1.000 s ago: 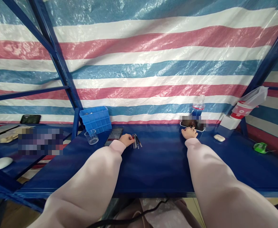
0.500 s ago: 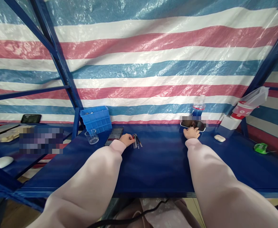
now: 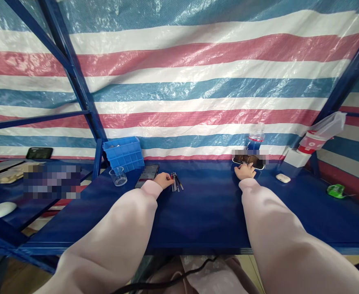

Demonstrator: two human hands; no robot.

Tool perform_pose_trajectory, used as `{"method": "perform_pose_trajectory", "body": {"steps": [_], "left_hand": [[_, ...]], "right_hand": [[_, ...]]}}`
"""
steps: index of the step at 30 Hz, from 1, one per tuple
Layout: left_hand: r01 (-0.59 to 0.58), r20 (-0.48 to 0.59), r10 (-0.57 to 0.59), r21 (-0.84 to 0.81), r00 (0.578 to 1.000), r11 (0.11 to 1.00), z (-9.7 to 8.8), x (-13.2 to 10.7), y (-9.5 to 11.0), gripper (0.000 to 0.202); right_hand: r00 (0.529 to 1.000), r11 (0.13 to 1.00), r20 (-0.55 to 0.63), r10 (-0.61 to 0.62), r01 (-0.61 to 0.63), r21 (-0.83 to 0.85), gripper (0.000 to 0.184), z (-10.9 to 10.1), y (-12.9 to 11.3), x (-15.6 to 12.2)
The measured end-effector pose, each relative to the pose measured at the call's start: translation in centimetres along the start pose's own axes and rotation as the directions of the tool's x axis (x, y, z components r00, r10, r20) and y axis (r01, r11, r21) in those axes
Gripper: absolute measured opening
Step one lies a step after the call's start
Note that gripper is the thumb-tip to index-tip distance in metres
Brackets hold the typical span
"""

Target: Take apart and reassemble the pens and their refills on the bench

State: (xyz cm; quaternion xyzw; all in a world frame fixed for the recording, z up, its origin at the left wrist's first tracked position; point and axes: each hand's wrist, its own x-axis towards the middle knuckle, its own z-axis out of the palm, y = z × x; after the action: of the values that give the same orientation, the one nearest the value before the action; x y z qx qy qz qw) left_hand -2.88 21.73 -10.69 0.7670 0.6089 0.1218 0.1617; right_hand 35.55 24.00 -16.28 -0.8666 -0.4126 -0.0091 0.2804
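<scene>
My left hand (image 3: pixel 162 180) lies on the blue tabletop (image 3: pixel 198 212), its fingertips next to a small bundle of thin dark pens or brushes (image 3: pixel 176 182). Just left of that hand is a smartphone (image 3: pixel 146 176) with a lit screen, lying flat. My right hand (image 3: pixel 245 171) is on the near edge of a second smartphone (image 3: pixel 253 161), which rests on a dark pad. Its fingers lie over the phone, and part of the screen is blurred. Pale pink sleeves cover both forearms.
A blue compartment box (image 3: pixel 123 154) and a clear plastic cup (image 3: pixel 118 176) stand at the back left. A water bottle (image 3: pixel 256 136), white earbud case (image 3: pixel 283 178), and green tape roll (image 3: pixel 335 190) lie right. Striped tarpaulin and blue steel frame surround the table.
My right hand has shifted slightly on the phone beneath it, and that phone's angle differs a little. My left hand and the pens stay nearly in place.
</scene>
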Motion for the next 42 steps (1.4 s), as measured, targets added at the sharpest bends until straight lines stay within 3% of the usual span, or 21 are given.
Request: {"method": "perform_pose_trajectory", "body": {"steps": [4, 8, 10, 12, 14, 16, 19, 26, 32, 37, 42], "left_hand": [[-0.006, -0.001, 0.006, -0.008, 1.0, 1.0, 0.1, 0.1, 0.0, 0.02], [0.004, -0.006, -0.004, -0.022, 1.0, 1.0, 0.1, 0.0, 0.0, 0.02], [0.003, -0.012, -0.004, -0.029, 1.0, 1.0, 0.1, -0.1, 0.0, 0.019], [0.003, -0.019, -0.003, -0.033, 1.0, 0.999, 0.1, -0.1, 0.0, 0.019], [0.008, -0.026, -0.009, -0.036, 1.0, 0.999, 0.1, -0.2, 0.0, 0.018], [0.004, -0.044, -0.006, -0.04, 0.999, 0.999, 0.1, -0.2, 0.0, 0.017], [-0.006, -0.075, 0.004, -0.038, 0.997, 0.999, 0.0, -0.2, 0.1, 0.016], [0.041, -0.115, -0.044, -0.03, 0.992, 0.999, -0.1, -0.3, 0.4, 0.014], [0.068, -0.194, -0.083, -0.086, 0.978, 0.994, -0.2, -0.1, 0.1, 0.017], [0.018, -0.279, -0.107, -0.305, 0.954, 0.952, -0.6, 0.2, -0.1, 0.028], [0.013, -0.207, -0.189, -0.642, 0.96, 0.767, -1.0, 0.4, 0.0, 0.042]], "right_hand": [[1.0, 1.0, 0.012, -0.025, 0.025, 0.002, 0.03, -0.8, -0.4, -0.5], [0.968, 0.971, 0.09, -0.235, 0.229, 0.073, 0.022, -2.0, -2.9, -2.5], [0.896, 0.91, 0.218, -0.387, 0.333, 0.247, 0.02, -2.3, -5.1, -4.4], [0.75, 0.782, 0.298, -0.59, 0.441, 0.44, 0.014, -2.3, -7.6, -7.0], [0.609, 0.678, 0.345, -0.715, 0.48, 0.557, 0.016, -2.1, -10.1, -9.6], [0.539, 0.647, 0.378, -0.753, 0.504, 0.571, 0.019, -1.9, -12.3, -11.9], [0.498, 0.677, 0.458, -0.736, 0.546, 0.494, 0.02, -1.8, -14.7, -14.0], [0.519, 0.763, 0.601, -0.608, 0.591, 0.262, 0.02, -2.5, -16.9, -15.6], [0.574, 0.788, 0.586, -0.572, 0.582, 0.199, 0.018, -2.8, -16.7, -15.6], [0.574, 0.758, 0.5, -0.648, 0.551, 0.35, 0.021, -2.9, -16.0, -14.9], [0.563, 0.624, 0.321, -0.761, 0.504, 0.596, 0.014, -3.8, -16.4, -15.8]]}}
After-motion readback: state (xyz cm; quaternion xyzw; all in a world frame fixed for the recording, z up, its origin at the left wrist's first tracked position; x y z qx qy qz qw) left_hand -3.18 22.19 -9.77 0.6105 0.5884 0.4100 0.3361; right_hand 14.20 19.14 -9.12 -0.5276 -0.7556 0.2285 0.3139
